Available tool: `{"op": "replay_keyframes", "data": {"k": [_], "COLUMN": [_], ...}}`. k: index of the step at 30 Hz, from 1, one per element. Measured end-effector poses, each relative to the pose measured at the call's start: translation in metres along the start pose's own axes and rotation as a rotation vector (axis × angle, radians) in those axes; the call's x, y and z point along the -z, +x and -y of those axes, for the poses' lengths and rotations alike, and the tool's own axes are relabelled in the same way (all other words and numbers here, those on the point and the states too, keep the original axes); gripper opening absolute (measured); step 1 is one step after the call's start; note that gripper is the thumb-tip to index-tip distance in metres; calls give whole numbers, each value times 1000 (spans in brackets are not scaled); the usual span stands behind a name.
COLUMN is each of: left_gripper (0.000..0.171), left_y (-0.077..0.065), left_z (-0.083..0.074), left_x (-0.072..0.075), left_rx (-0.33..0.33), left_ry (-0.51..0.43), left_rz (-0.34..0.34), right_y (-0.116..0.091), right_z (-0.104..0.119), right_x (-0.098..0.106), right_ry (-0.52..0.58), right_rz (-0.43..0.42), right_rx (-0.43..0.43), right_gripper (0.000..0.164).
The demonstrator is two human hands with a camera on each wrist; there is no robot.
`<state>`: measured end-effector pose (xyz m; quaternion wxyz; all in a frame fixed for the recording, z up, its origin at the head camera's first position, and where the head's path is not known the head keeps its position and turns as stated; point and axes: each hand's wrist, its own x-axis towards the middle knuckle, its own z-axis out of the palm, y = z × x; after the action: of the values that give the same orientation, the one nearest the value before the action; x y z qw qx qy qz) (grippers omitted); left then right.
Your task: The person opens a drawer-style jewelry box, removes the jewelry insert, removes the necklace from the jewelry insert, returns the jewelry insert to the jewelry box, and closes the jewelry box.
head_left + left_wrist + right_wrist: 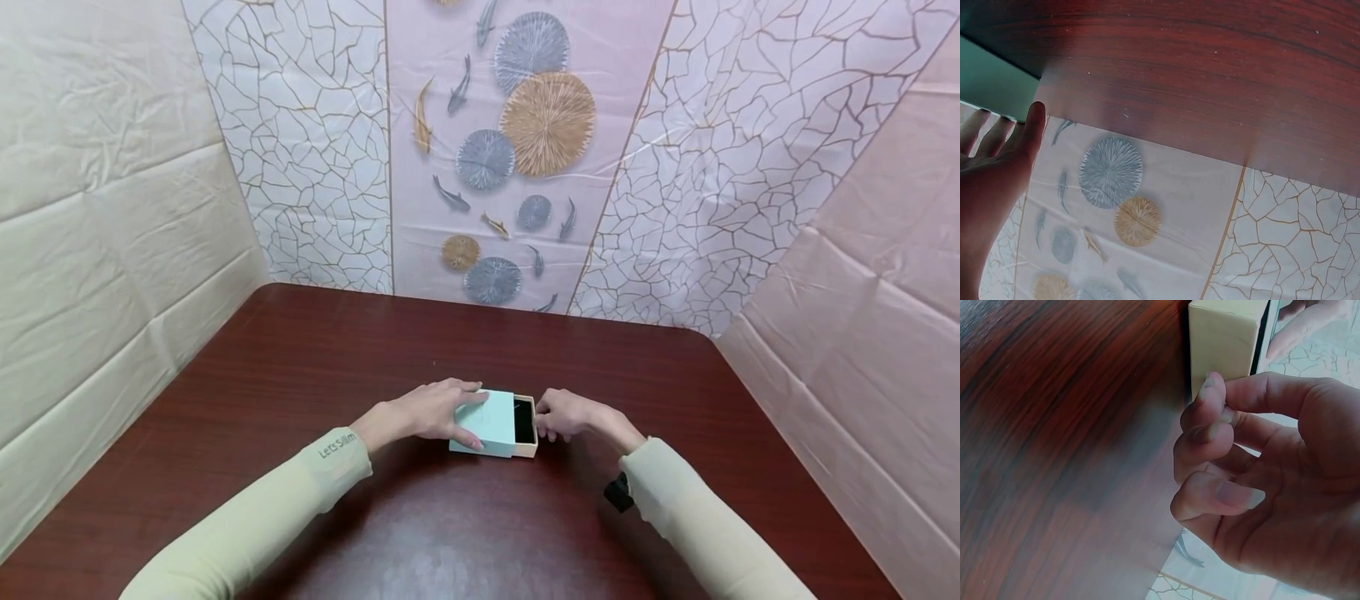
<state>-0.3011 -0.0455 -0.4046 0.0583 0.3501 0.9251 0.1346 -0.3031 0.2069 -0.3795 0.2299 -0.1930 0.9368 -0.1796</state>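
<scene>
Near the middle of the table lies a drawer-style gift box with a mint-green sleeve. Its cream drawer is partly out on the right, showing a black lining. Across the sleeve's left part, my left hand grips it, thumb toward the near side and fingers toward the far side. My right hand is at the drawer's outer end, with curled fingers. In the right wrist view, thumb and index finger pinch together right at the cream end face; whatever lies between the tips is hidden.
The dark reddish wood table runs back to a patterned cloth wall. Pale cloth walls stand at left and right. A black strapped object is at the right wrist.
</scene>
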Motion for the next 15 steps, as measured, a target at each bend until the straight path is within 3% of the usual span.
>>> {"op": "replay_keyframes", "data": {"k": [15], "left_gripper": [84], "left_y": [-2], "left_z": [-1], "left_x": [1], "left_rx": [4], "left_ry": [-12], "left_rz": [7], "right_y": [-7], "right_z": [-11], "right_x": [2], "right_ry": [-15], "right_rz": [-18], "right_rx": [-5], "right_gripper": [30]}}
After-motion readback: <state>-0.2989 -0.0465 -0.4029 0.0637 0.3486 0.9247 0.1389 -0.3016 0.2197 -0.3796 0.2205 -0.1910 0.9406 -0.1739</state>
